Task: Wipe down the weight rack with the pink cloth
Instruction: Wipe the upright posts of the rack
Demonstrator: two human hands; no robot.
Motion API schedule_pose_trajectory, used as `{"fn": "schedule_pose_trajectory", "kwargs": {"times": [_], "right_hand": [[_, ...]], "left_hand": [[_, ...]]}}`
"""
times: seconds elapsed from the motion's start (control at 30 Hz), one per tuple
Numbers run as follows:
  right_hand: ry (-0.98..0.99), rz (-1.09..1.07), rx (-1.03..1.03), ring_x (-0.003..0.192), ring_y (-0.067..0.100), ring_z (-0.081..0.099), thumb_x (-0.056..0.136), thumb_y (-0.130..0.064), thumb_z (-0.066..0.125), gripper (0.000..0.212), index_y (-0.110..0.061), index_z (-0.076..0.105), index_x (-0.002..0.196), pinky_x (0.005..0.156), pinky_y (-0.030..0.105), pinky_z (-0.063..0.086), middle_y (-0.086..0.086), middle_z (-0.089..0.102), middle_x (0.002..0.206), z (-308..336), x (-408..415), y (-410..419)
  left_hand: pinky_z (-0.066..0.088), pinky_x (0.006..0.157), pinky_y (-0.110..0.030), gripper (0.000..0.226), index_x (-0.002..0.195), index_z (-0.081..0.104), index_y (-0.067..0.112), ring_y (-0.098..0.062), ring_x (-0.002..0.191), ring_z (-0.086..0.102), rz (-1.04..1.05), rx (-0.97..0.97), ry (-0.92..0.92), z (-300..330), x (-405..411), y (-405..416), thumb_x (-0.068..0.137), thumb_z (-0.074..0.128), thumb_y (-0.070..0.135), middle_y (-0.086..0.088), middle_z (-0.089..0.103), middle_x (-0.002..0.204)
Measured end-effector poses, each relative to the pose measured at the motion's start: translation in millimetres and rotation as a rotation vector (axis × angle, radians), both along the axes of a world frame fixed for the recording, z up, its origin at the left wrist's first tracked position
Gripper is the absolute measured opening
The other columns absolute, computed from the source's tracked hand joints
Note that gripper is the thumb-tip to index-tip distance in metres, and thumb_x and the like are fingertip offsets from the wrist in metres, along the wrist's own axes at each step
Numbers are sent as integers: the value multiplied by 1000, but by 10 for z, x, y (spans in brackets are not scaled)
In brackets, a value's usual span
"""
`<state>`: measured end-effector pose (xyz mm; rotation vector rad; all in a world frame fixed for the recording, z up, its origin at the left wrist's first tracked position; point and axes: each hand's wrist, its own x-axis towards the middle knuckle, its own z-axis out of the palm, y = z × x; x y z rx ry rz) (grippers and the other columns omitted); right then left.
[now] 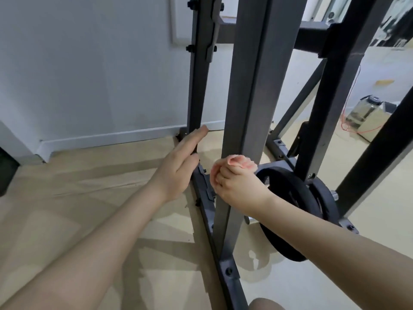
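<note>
Cloth: crumpled pink cloth [242, 163] — right hand [237, 184] fingers clenched around it, against dark steel weight rack [250, 86].
Left hand [178, 166]: fingers straight, together, empty.
Progress: base apparently unwiped.

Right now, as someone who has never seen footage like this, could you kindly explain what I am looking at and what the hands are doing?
This is a single view from a camera worn on a person's head, looking down at their own bare arms. The tall dark metal frame is a weight rack standing on a pale floor, with a black weight plate stored low on it. The right hand is closed around a bunched pink cloth, held against the rack's nearest upright. The left hand is open and empty, reaching toward the rear upright near the wall.
</note>
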<state>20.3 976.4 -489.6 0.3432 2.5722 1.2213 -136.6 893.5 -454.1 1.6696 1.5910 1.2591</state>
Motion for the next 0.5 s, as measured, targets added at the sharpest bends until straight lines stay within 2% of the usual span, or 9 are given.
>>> {"fn": "schedule_pose_trajectory", "kwargs": {"times": [0.07, 0.13, 0.2, 0.23, 0.3, 0.4, 0.5], "right_hand": [[119, 36, -40, 110, 36, 57, 95, -2, 35, 37, 13, 44, 127, 107, 44, 35, 19, 63, 114, 77, -12, 5], [464, 142, -146, 115, 25, 58, 95, -11, 38, 34, -4, 63, 118, 112, 39, 29, 8, 66, 116, 255, 57, 112], [694, 303, -121, 120, 28, 56, 93, -10, 46, 27, -7, 68, 109, 113, 44, 22, 12, 64, 121, 397, 161, 208], [794, 349, -110, 122, 30, 54, 91, -9, 53, 22, -6, 69, 107, 112, 47, 26, 14, 62, 125, 395, 215, 222], [965, 280, -228, 122, 37, 52, 88, -4, 63, 19, 1, 68, 106, 104, 51, 38, 20, 58, 128, 232, 273, 146], [1076, 188, -400, 110, 41, 57, 84, 4, 65, 15, 6, 68, 99, 90, 47, 47, 24, 59, 122, -5, 287, -57], [1064, 289, -367, 114, 37, 55, 87, -2, 66, 14, 3, 68, 100, 94, 46, 45, 20, 60, 122, 124, 271, 59]], "left_hand": [[12, 108, -4, 53, 142, 25, 24, 6, 136, 19, 25, -7, -8, -48, 3, -46, 90, 27, 17, 14, 25, 148], [13, 107, -4, 52, 142, 26, 22, 6, 135, 21, 41, 6, -40, -66, 30, -64, 91, 29, 15, 14, 27, 146], [13, 106, -3, 49, 141, 24, 25, 9, 133, 21, 43, 24, -60, -78, 71, -59, 94, 29, 11, 14, 27, 146], [13, 107, -4, 48, 140, 23, 26, 10, 133, 20, 39, 28, -65, -80, 96, -48, 96, 29, 10, 14, 26, 146], [12, 110, -7, 47, 138, 21, 31, 8, 136, 19, 18, 37, -68, -76, 159, -15, 97, 29, 10, 15, 24, 148], [11, 114, -13, 49, 135, 17, 37, 6, 139, 14, -29, 56, -47, -69, 262, 41, 92, 27, 16, 16, 19, 150], [11, 118, -25, 54, 142, 19, 30, 1, 141, 14, -78, 65, -87, -31, 325, 131, 91, 27, 14, 7, 17, 155]]}}
